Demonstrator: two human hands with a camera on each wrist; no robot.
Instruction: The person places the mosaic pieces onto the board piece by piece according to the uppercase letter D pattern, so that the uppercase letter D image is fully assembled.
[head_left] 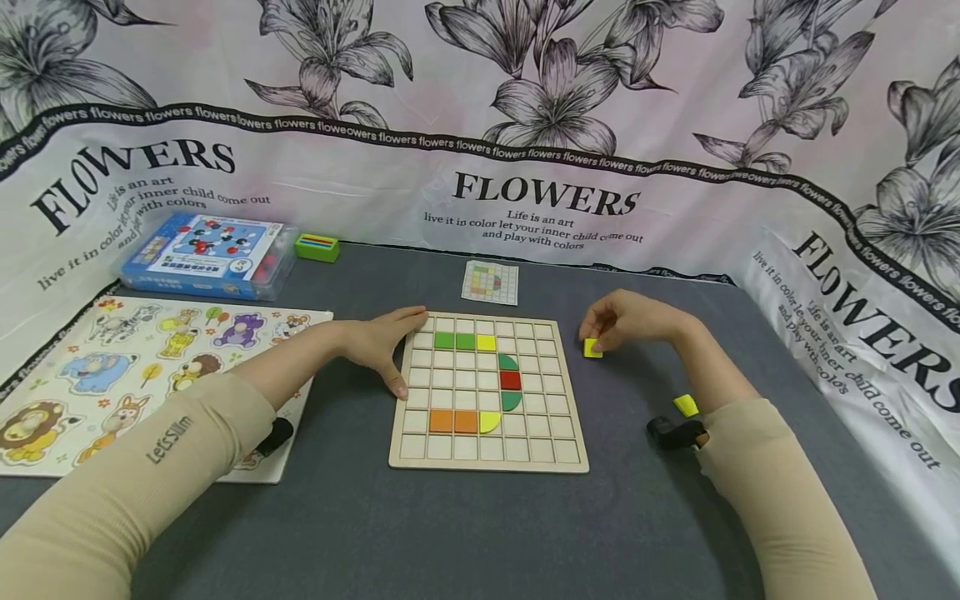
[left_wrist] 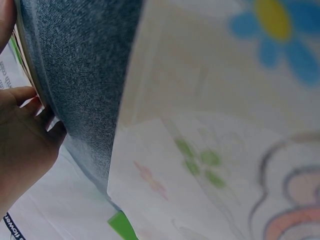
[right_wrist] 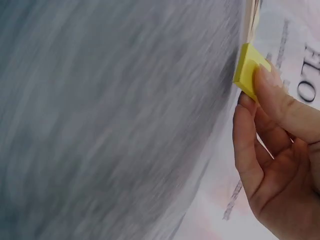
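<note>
My right hand (head_left: 621, 320) pinches a yellow square tile (head_left: 592, 348) between thumb and fingers, just right of a wooden grid board (head_left: 487, 465). The tile (right_wrist: 246, 70) also shows in the right wrist view. My left hand (head_left: 378, 346) touches the board's left edge, thumb and fingers spread apart. Two green squares (head_left: 454, 341) and a yellow square (head_left: 486, 342) lie in an upper row. Below right, a red square (head_left: 510, 380) sits between two green rounded tiles (head_left: 512, 402). Two orange squares (head_left: 452, 422) and a yellow rounded tile (head_left: 489, 422) occupy a lower row.
A small printed pattern card (head_left: 490, 283) lies behind the board. On the left are an animal puzzle board (head_left: 161, 392), a blue plastic case (head_left: 206, 254) and a green box (head_left: 317, 247). A yellow piece (head_left: 685, 406) shows beside my right wrist. A flowered cloth (head_left: 360, 183) hangs behind.
</note>
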